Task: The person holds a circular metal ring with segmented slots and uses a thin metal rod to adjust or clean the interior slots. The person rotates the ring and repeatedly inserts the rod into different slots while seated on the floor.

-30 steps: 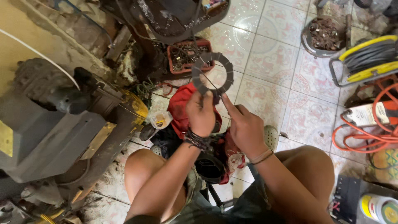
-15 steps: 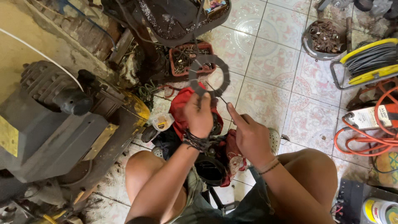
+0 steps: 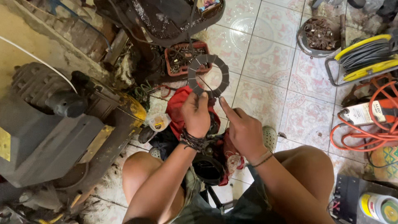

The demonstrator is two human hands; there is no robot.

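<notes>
At the bottom of the view, between the person's bare knees, a round dark part (image 3: 208,169) sits low on a red cloth (image 3: 179,108) spread over the tiled floor (image 3: 265,62). At the lower right corner lies a round can (image 3: 379,207) with a yellow and green label, next to a black box (image 3: 346,195).

Just above the knees, the left hand (image 3: 196,114), with dark cords around its wrist, pinches the lower edge of a flat grey ring plate (image 3: 208,75) between thumb and fingers (image 3: 203,97) and holds it upright in the air. The right hand (image 3: 245,130) is just beside it, its forefinger stretched out so that the tip meets the ring's lower rim; the other fingers are loosely curled and grip nothing.

To the left stands a large grey machine (image 3: 45,132) with a yellow patch on its side, and a small round white tub (image 3: 159,122) with a yellow label lies near its base.

Behind the ring sits a red tray (image 3: 182,58) full of small dark metal bits. On the right edge lies a white oblong package (image 3: 360,113) with a red end, among coils of orange cable (image 3: 365,139). Farther off, a yellow cable reel (image 3: 365,54) holds grey cord, and a grey bowl (image 3: 317,35) of rusty parts stands at the top.
</notes>
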